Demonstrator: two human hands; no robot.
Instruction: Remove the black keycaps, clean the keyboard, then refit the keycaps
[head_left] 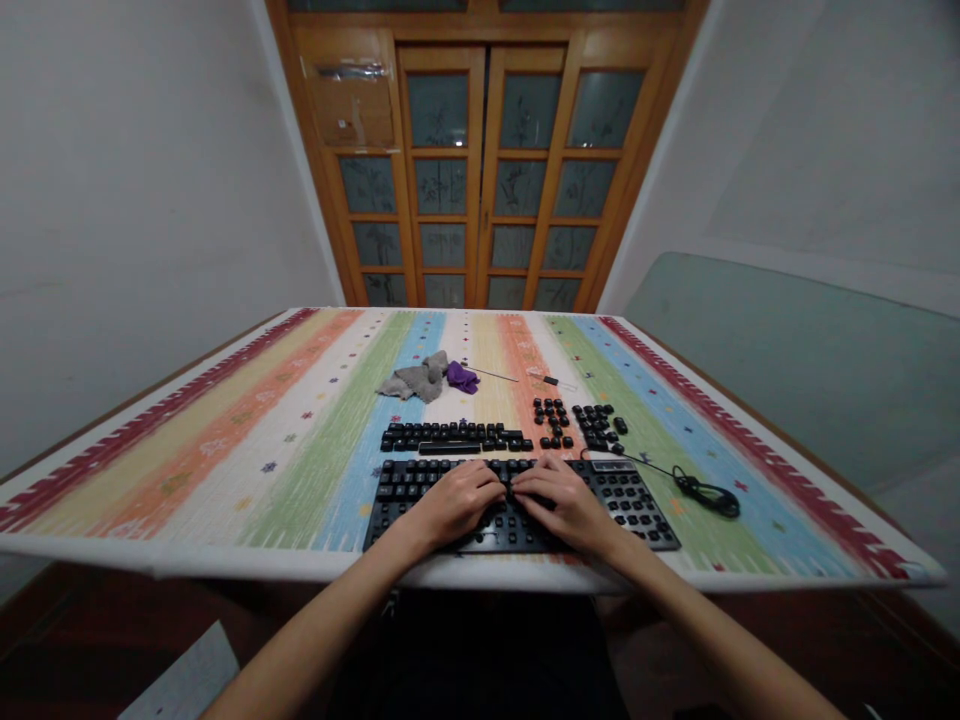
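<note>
A black computer keyboard (390, 512) lies near the front edge of the table. Keycaps sit on its left part, while the switches on its right part are bare. Both my left hand (466, 497) and my right hand (562, 502) rest over its middle, fingers bent and tips almost meeting. Whatever lies between the fingertips is hidden. Just behind the keyboard, loose black keycaps (450, 447) stand in rows, among them a long space bar. More loose keycaps (551, 420) are grouped to the right.
A grey cloth (416, 382) and a purple cloth (463, 378) lie further back. Near them are a thin rod (493, 374) and a small black-and-clear tool (552, 381). The coiled cable (709, 496) rests at right on the striped tablecloth (217, 470).
</note>
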